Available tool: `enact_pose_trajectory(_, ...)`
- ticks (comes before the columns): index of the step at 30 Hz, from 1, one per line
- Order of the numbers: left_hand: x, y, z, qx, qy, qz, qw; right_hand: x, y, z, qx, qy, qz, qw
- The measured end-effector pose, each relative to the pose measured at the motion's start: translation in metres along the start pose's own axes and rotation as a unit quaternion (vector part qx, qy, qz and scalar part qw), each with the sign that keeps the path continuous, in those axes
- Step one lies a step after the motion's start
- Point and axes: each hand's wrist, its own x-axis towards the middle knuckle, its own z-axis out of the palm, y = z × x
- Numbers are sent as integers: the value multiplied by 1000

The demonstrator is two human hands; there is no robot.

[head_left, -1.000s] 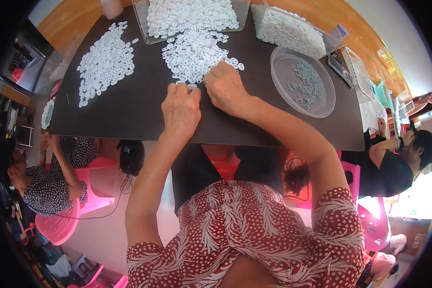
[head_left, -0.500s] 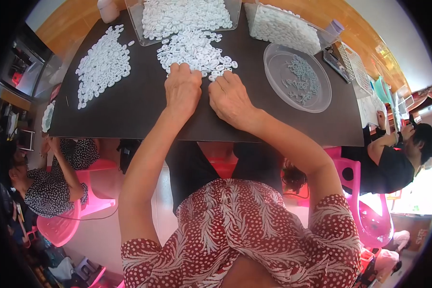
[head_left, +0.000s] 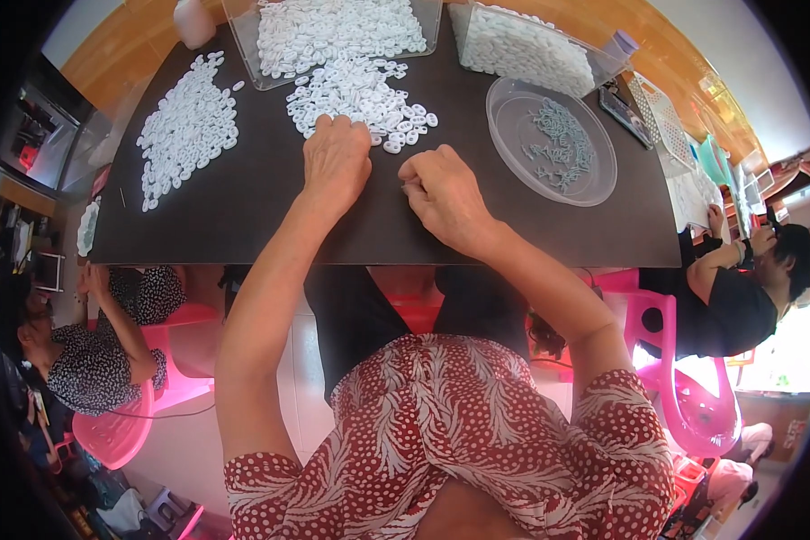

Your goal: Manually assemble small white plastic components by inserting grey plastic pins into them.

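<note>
My left hand (head_left: 337,164) is closed, its fingers curled at the near edge of a pile of small white oval pieces with holes (head_left: 351,94). What its fingertips hold, if anything, is hidden behind the knuckles. My right hand (head_left: 445,193) hovers over the dark table just right of the left, apart from the pile. Its thumb and fingers are pinched together; anything between them is too small or hidden to make out. To its right lies a round clear shallow tub (head_left: 504,148) holding many small grey-green pieces (head_left: 562,144).
A second heap of white pieces (head_left: 189,126) spreads on the left of the dark table (head_left: 270,211). Two clear bins of white pieces (head_left: 342,36) (head_left: 522,54) stand at the back. A phone (head_left: 625,117) lies right. People sit at both sides (head_left: 99,360) (head_left: 738,301).
My right hand has drawn away from the pile's near edge, to the right and slightly toward me. My left hand has stayed at the pile. The whole view has shifted a little.
</note>
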Motion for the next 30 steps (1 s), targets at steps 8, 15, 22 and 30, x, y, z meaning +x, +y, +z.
enact_pose_trajectory(8,-17,13,-22,-306,63,-124,942,-2,-13,-10,166,22,181,969)
enact_pose_trajectory(15,-56,29,-38,-672,22,-279,686,-2,-25,-12,295,3,230,928)
enact_pose_trajectory(22,-75,41,-39,-772,34,-309,555,-4,-39,-13,342,-4,237,909)
enact_pose_trajectory(30,-84,47,-37,-763,68,-292,573,-6,-47,-13,323,-6,228,918)
